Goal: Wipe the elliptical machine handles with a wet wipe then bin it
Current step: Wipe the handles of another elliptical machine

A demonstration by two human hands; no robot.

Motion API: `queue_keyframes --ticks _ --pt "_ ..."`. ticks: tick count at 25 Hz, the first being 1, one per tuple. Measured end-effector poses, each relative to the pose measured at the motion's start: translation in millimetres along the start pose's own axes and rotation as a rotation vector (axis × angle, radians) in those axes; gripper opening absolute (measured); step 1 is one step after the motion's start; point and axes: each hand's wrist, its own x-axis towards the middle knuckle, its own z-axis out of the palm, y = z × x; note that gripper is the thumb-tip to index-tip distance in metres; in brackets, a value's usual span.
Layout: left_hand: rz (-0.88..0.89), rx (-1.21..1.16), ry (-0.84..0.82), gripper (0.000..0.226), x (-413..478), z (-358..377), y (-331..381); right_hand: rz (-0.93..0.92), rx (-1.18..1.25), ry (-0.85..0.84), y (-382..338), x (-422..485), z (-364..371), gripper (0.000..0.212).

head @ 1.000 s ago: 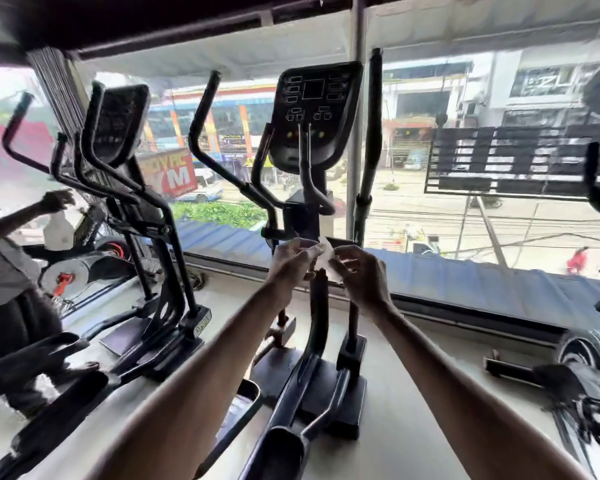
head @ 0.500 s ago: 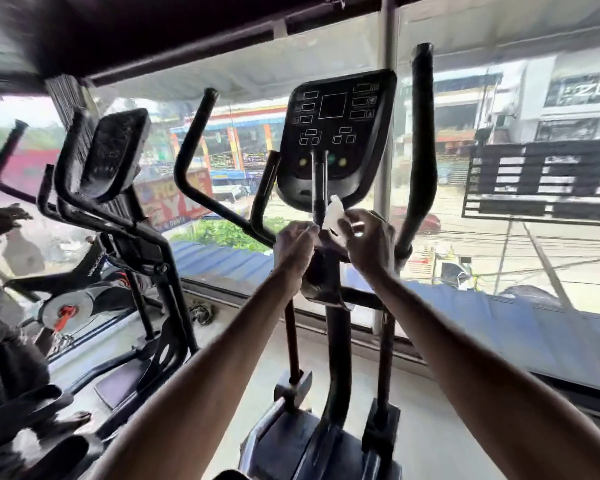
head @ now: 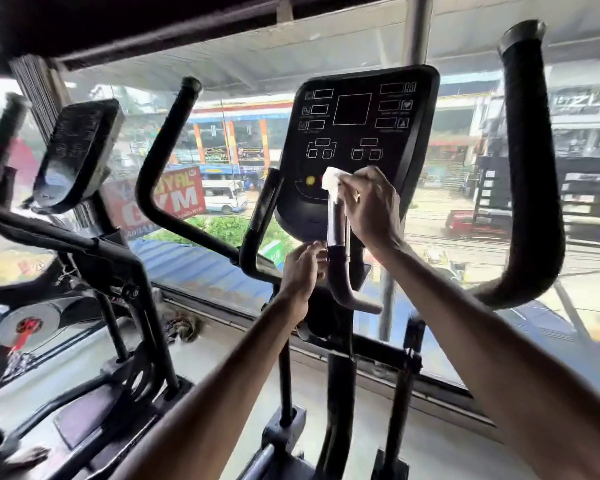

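Pinched in the curled fingers of the right hand [head: 371, 206]: a white crumpled wet wipe [head: 331, 180], pressed to the top end of the short black inner handle with a silver sensor strip [head: 336, 223]. At seven o'clock from there, the left hand [head: 302, 268], fingertips curled against the same handle just below the strip; gripping or only touching, impossible to tell.

Judged as the opening of the wiping, with no bin anywhere in view.

Held by a pinch alone and bunched rather than spread, so liable to slide out on a downward stroke and fall to the floor [head: 430, 445] below, or to pass over the front of the tube and miss the back. Likely to snag, too, at the joint between strip and black grip.

Just behind at twelve o'clock, the black console panel with white-outlined buttons [head: 357, 133]: near enough to be brushed by a wet edge, with a key pressed or moisture left on the face.

At three o'clock, well apart, the tall black padded swing handle [head: 530, 168]; at nine o'clock its curved black twin [head: 163, 161] and, nearer, a second short black inner handle [head: 262, 209]. Probably free to pivot, the two tall ones, so apt to swing away under a firm rub and upset the reach. One small wipe for four handles: at risk of drying out or tearing before the last.

Farther out at nine o'clock, a second black elliptical machine [head: 77, 154] before the window glass [head: 465, 202].
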Motion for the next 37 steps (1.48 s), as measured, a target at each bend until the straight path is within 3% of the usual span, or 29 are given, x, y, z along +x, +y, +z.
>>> queue_keyframes --ticks 4,7,11,15,21,30,37 --pt "-0.016 -0.121 -0.066 0.036 0.7 -1.9 -4.9 -0.279 -0.062 -0.119 -1.6 -23.1 -2.8 0.009" --pt "-0.021 -0.180 -0.045 0.037 1.3 1.9 -7.4 -0.214 -0.040 -0.065 1.5 0.9 -3.0 0.014" --pt "-0.027 -0.225 -0.052 0.031 2.6 5.6 -11.4 -0.298 -0.015 -0.189 7.4 -10.0 -5.0 0.008" --pt "0.003 -0.219 -0.036 0.029 1.9 6.6 -14.5 -0.244 0.012 -0.177 10.7 -34.6 -13.3 0.009" --pt "0.011 -0.354 0.007 0.042 -3.3 9.9 -15.0 -0.400 -0.003 -0.341 10.9 -71.5 -21.4 0.012" --pt "-0.030 -0.237 0.060 0.027 -2.9 16.9 -8.9 -0.167 -0.014 -0.009 0.7 -4.0 1.2 0.013" --pt "-0.034 -0.180 0.062 0.025 -0.5 17.1 -5.8 -0.082 0.024 0.016 6.9 4.2 6.9 0.016"
